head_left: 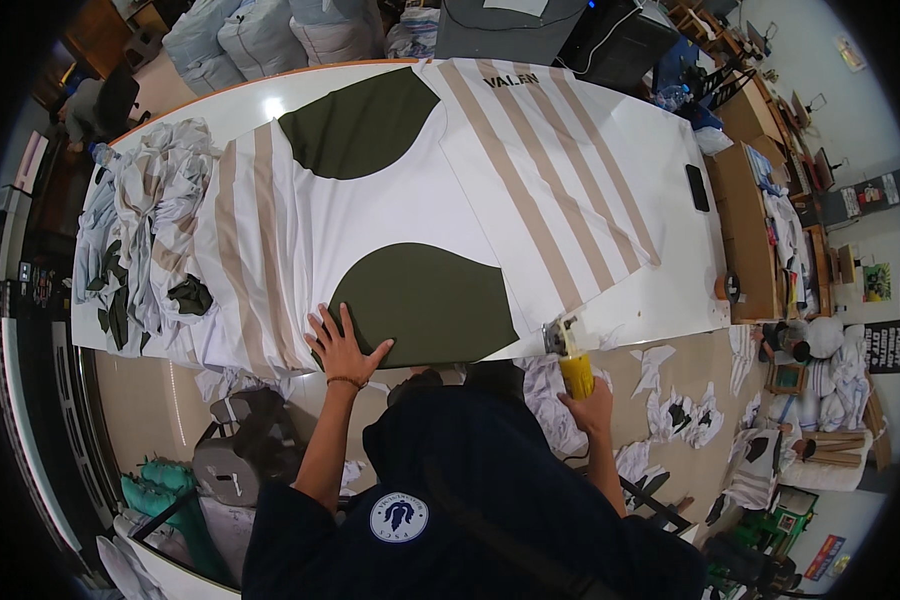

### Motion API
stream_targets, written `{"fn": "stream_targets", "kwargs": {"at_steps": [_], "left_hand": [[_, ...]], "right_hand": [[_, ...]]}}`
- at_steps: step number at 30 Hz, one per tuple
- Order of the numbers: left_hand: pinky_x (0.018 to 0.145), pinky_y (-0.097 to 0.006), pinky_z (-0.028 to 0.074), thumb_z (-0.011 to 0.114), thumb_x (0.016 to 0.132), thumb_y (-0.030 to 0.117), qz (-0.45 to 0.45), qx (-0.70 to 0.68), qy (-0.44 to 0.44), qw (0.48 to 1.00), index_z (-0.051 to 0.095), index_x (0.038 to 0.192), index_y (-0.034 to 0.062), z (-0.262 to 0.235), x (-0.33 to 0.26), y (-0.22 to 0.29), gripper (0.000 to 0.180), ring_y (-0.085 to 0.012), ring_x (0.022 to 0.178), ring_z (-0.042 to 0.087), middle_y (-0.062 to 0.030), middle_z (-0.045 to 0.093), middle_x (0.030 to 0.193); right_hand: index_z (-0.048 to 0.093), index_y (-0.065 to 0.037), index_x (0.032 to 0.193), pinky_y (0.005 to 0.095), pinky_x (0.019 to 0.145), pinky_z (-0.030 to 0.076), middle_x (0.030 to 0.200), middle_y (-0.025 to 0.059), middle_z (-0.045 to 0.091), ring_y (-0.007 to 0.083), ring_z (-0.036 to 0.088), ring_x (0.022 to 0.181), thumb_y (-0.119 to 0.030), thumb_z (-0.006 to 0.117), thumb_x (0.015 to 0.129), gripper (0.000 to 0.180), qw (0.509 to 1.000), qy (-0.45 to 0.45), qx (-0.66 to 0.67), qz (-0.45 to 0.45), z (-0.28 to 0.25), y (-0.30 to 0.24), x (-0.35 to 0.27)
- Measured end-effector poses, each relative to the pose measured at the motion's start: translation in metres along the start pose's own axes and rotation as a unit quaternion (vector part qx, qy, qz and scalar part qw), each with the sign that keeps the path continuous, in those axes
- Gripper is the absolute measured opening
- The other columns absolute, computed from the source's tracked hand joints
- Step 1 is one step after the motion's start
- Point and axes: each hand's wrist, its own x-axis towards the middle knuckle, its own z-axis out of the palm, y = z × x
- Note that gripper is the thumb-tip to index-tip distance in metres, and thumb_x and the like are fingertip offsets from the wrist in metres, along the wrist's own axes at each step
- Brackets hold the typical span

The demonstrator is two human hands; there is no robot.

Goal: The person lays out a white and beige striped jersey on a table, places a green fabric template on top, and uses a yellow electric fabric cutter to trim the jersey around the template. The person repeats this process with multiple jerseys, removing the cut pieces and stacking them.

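My left hand [342, 345] lies flat with fingers spread on the near edge of a dark green curved fabric piece [425, 300], which is part of a white printed cloth [390, 212] on the table. In my right hand [590, 405] is a yellow-bodied electric fabric cutter [576, 375]. Its metal head meets the table edge just right of the green shape's corner. Farther back lies a second dark green shape [365, 125]. To the right, a beige-striped panel [550, 180] with dark lettering spreads across the cloth.
Crumpled striped fabric [165, 220] is heaped at the table's left end. A black phone [696, 188] and a roll of tape [728, 288] lie at the right, beside a cardboard box [750, 230]. Fabric scraps [685, 415] litter the floor. Stuffed sacks [260, 40] stand behind the table.
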Motion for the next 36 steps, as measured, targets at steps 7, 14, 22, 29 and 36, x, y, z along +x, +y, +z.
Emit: {"fn": "stream_targets", "kwargs": {"at_steps": [7,14,22,29,36], "left_hand": [[0.117,-0.073,0.004,0.060,0.077,0.084,-0.002,0.007,0.009,1.000,0.017,0.164,0.0058,0.007,-0.007,-0.003,0.124,-0.0553,0.153,-0.001,-0.0318,0.003,0.167],[0.122,-0.065,0.008,0.068,0.083,0.069,0.091,-0.021,0.121,0.988,0.025,0.161,0.0028,0.014,0.004,-0.014,0.111,-0.0507,0.154,0.008,-0.0298,0.011,0.166],[0.124,-0.059,0.012,0.069,0.085,0.059,0.132,-0.049,0.166,0.976,0.031,0.159,0.0047,0.022,0.013,-0.019,0.099,-0.0423,0.155,0.016,-0.0249,0.020,0.166],[0.124,-0.059,0.014,0.069,0.085,0.057,0.134,-0.058,0.176,0.974,0.035,0.156,0.0038,0.023,0.014,-0.020,0.095,-0.0425,0.154,0.020,-0.0260,0.025,0.164],[0.124,-0.059,0.016,0.070,0.085,0.054,0.132,-0.062,0.180,0.973,0.037,0.155,0.0028,0.019,0.014,-0.018,0.093,-0.0429,0.152,0.022,-0.0274,0.026,0.162]], "right_hand": [[0.060,-0.001,0.113,0.0487,0.086,0.051,0.107,0.0209,0.065,0.0413,0.064,0.101,-0.033,0.089,0.068,0.063,0.999,-0.019,0.006,-0.035,0.009,0.020,-0.027],[0.056,-0.004,0.123,0.0520,0.084,0.053,0.107,0.0234,0.068,0.0442,0.066,0.100,-0.033,0.085,0.073,0.065,0.997,-0.025,0.000,-0.068,0.002,0.001,-0.019],[0.056,-0.009,0.127,0.0534,0.076,0.054,0.097,0.0235,0.072,0.0453,0.069,0.090,-0.041,0.079,0.079,0.062,0.994,-0.021,-0.023,-0.104,-0.002,-0.012,-0.005],[0.057,-0.010,0.125,0.0533,0.074,0.055,0.093,0.0231,0.072,0.0444,0.070,0.088,-0.041,0.077,0.080,0.058,0.994,-0.037,-0.032,-0.099,0.000,-0.016,0.006],[0.057,-0.011,0.124,0.0537,0.074,0.055,0.092,0.0232,0.073,0.0447,0.070,0.087,-0.040,0.076,0.080,0.056,0.994,-0.038,-0.014,-0.102,0.000,-0.026,0.011]]}}
